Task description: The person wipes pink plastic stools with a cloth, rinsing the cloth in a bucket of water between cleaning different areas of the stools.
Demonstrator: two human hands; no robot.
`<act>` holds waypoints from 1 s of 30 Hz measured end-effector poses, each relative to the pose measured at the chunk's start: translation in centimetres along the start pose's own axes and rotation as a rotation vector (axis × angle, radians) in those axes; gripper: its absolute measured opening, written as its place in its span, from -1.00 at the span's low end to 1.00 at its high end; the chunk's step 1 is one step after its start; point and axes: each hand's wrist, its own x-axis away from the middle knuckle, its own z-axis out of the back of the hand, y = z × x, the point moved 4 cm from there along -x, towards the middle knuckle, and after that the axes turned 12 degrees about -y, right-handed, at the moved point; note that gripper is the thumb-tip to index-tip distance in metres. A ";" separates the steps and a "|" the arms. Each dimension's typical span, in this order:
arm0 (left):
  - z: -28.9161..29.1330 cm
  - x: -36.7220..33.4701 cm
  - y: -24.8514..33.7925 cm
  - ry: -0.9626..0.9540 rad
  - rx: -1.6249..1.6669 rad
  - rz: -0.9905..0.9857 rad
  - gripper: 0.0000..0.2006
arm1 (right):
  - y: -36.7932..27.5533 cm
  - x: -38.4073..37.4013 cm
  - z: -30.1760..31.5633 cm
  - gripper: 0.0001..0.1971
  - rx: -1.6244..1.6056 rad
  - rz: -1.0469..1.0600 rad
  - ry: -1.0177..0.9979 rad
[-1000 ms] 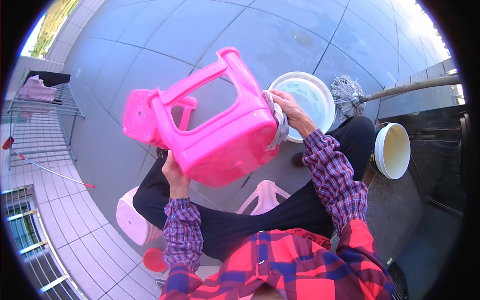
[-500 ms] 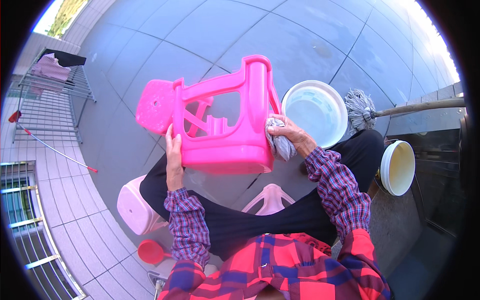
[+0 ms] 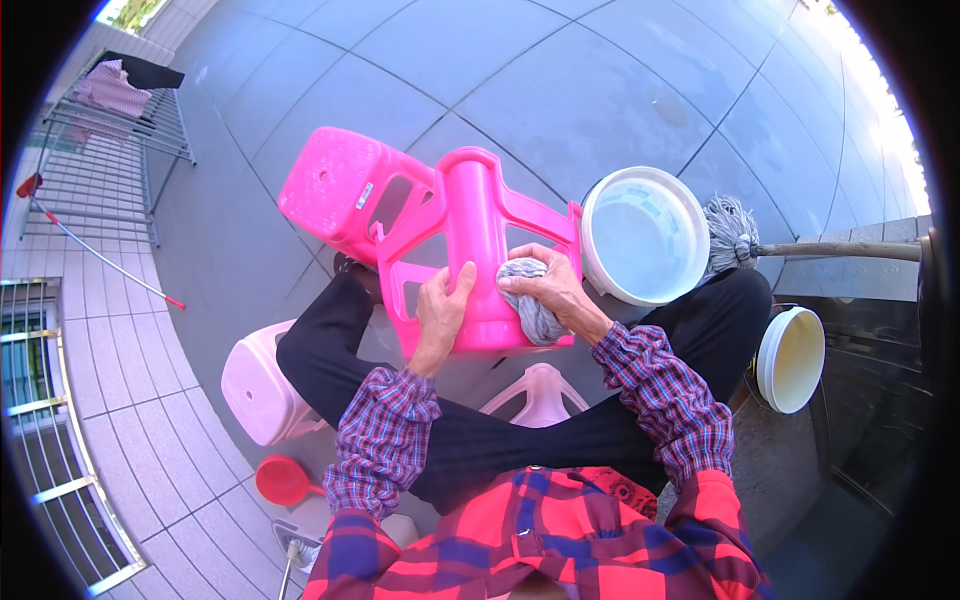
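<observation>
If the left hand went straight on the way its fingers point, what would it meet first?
The bright pink stool, which the left hand seems to touch, though depth is unclear.

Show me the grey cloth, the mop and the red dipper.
Grey cloth [image 3: 537, 318], head view: its lower folds.
Mop [image 3: 732, 232], head view: its stringy head.
Red dipper [image 3: 281, 481], head view: its bowl.

The held stool [image 3: 478, 240] is turned, its leg [image 3: 474, 200] brought between the fingers of the left hand [image 3: 440, 308] and right hand [image 3: 562, 290], now closer together; the cloth [image 3: 535, 312] is moved nearer the left fingertips.
</observation>
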 end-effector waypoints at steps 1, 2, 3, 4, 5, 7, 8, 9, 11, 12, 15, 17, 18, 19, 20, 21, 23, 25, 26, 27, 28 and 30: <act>-0.1 0.4 0.4 -0.006 0.048 -0.010 -0.53 | -0.3 0.1 -0.1 -0.65 -0.003 -0.002 0.005; -0.4 0.6 0.8 -0.013 0.046 -0.009 -0.53 | -1.2 0.4 0.2 -0.62 0.242 0.097 0.145; -0.7 0.8 1.2 0.010 0.062 -0.052 -0.53 | -2.0 0.7 0.4 -0.59 0.487 0.194 0.286; -1.2 0.9 1.7 0.026 0.078 -0.099 -0.52 | -1.9 0.5 0.7 -0.59 0.447 0.252 0.337; -1.6 1.1 1.7 0.011 0.075 -0.102 -0.52 | -1.9 0.1 1.2 -0.59 0.444 0.252 0.352; -2.3 2.0 1.6 -0.005 -0.322 -0.046 -0.54 | -3.6 0.0 2.3 -0.62 0.758 0.432 0.600; -2.7 3.2 4.3 -0.006 -0.381 -0.083 -0.59 | -4.0 -0.5 3.3 -0.61 0.671 0.351 0.606; -3.2 3.5 4.1 -0.023 -0.383 -0.091 -0.59 | -4.7 -0.9 4.2 -0.61 0.670 0.346 0.625; -3.7 4.3 4.3 0.001 -0.515 -0.242 -0.61 | -5.6 -1.4 6.2 -0.58 0.558 0.212 0.677; -3.6 4.5 4.6 0.045 -0.552 -0.300 -0.63 | -5.6 -1.4 6.5 -0.56 0.490 0.149 0.663; -3.4 4.0 4.6 0.026 -0.646 -0.267 -0.64 | -5.2 -1.4 7.0 -0.55 0.451 0.098 0.623; -3.5 4.3 4.4 0.036 -0.603 -0.310 -0.64 | -4.1 -1.9 7.7 -0.54 0.430 0.102 0.613; -3.5 4.4 4.5 0.048 -0.554 -0.351 -0.65 | -3.3 -2.4 8.3 -0.55 0.198 0.130 0.519; -3.5 4.5 4.4 0.047 -0.558 -0.348 -0.65 | -3.1 -2.6 8.0 -0.55 -0.032 0.152 0.421; -3.4 4.6 4.4 0.040 -0.531 -0.345 -0.65 | -3.1 -2.6 7.8 -0.62 -0.072 0.150 0.441; -3.4 4.7 4.4 0.033 -0.503 -0.343 -0.66 | -3.1 -2.6 7.4 -0.62 -0.075 0.149 0.441; -3.3 4.6 4.5 0.036 -0.518 -0.324 -0.65 | -5.6 -1.8 6.0 -0.71 0.683 0.217 0.622; -3.3 4.4 4.9 0.036 -0.530 -0.310 -0.65 | -6.1 -1.4 5.7 -0.77 0.734 0.227 0.632; -3.5 4.2 5.5 0.035 -0.528 -0.287 -0.63 | -6.3 -1.3 5.7 -0.77 0.822 0.277 0.653; -3.5 4.1 5.8 0.033 -0.524 -0.264 -0.61 | -6.6 -1.2 5.8 -0.77 0.911 0.328 0.672; -3.3 4.1 5.7 0.037 -0.525 -0.265 -0.61 | -6.6 -1.2 6.2 -0.77 0.912 0.332 0.671; -3.1 3.9 4.9 0.003 -0.564 -0.195 -0.58 | -7.3 -0.6 7.0 -0.77 1.052 0.441 0.774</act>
